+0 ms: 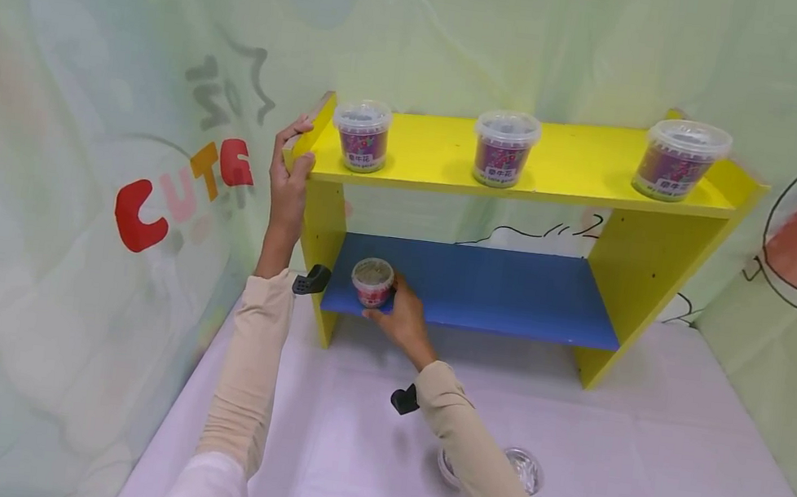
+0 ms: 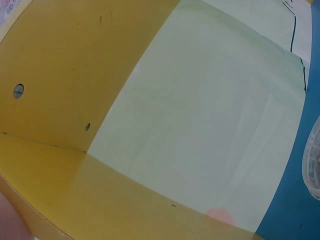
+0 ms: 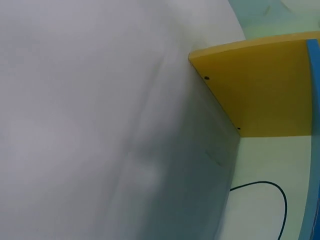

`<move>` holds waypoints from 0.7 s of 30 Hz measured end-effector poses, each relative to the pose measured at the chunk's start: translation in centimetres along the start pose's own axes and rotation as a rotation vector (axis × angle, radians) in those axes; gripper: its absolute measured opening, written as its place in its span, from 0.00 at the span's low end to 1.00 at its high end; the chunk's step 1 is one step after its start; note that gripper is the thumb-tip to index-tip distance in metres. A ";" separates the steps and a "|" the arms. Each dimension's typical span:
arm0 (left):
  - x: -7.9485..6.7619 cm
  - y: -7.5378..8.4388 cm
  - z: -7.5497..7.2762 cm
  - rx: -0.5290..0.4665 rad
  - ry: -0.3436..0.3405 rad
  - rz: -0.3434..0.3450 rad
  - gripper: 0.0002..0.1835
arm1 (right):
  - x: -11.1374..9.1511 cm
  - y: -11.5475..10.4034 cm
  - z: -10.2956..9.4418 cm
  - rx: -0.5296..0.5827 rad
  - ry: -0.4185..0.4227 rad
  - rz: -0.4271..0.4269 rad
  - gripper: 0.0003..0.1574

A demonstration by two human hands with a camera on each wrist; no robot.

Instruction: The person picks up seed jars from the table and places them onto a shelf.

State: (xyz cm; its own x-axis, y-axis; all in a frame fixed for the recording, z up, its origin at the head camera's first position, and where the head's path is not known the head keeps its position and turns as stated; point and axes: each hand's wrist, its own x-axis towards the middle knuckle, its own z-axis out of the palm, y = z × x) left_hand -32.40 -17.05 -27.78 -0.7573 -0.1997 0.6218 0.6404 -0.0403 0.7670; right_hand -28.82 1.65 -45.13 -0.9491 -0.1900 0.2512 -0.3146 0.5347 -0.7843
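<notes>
A yellow-painted shelf unit (image 1: 432, 150) with a flat blue lower board (image 1: 497, 288) stands on a table covered in pale lilac cloth (image 1: 345, 456), and at the upper left corner of this shelf unit the person's left hand (image 1: 291, 167) grips the yellow end panel (image 1: 323, 118), its fingers bent over the upper edge and its thumb at the front. The right hand (image 1: 404, 315) holds a small round clear plastic cup (image 1: 372, 282) with a pinkish-red label, thumb low at the front and fingers at the right side; that cup is upright at the left end of the shelf unit's blue lower board, near the front edge, though I cannot tell whether its base touches. Along the shelf unit's top stand three lidded clear plastic tubs (image 1: 503, 158) with purple labels, one near the left end, one about the middle and one near the right end. In front of the shelf unit, two round clear containers (image 1: 524, 469) sit on the cloth, partly hidden by the right beige sleeve (image 1: 491, 472). Behind the shelf unit hangs a pale green printed fabric backdrop (image 1: 428, 55), with coloured letters (image 1: 204, 165) to the shelf unit's left
</notes>
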 end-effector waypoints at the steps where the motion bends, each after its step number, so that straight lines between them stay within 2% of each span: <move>1: 0.0 0.0 0.0 0.000 0.000 0.000 0.20 | -0.2 0.1 -0.2 0.009 -0.009 0.002 0.53; 7: 0.0 0.3 0.1 -0.011 -0.002 -0.027 0.20 | -2.2 0.7 -2.7 0.012 -0.074 0.003 0.51; 14: -0.7 2.7 0.5 0.012 -0.001 -0.032 0.19 | -5.2 1.3 -6.8 -0.044 -0.167 -0.059 0.45; 16: -0.8 2.9 0.6 0.014 0.000 -0.032 0.19 | -6.2 1.4 -8.0 -0.048 -0.207 -0.039 0.45; 21: -0.9 3.1 0.7 0.005 0.000 -0.037 0.19 | -9.4 1.8 -10.3 -0.154 -0.263 -0.011 0.38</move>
State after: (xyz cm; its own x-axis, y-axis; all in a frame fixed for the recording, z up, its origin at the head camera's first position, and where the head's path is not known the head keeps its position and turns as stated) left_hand -29.79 -16.31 -25.82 -0.7803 -0.1978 0.5933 0.6115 -0.0425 0.7901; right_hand -20.61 12.87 -43.04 -0.9154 -0.3928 0.0878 -0.3428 0.6464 -0.6817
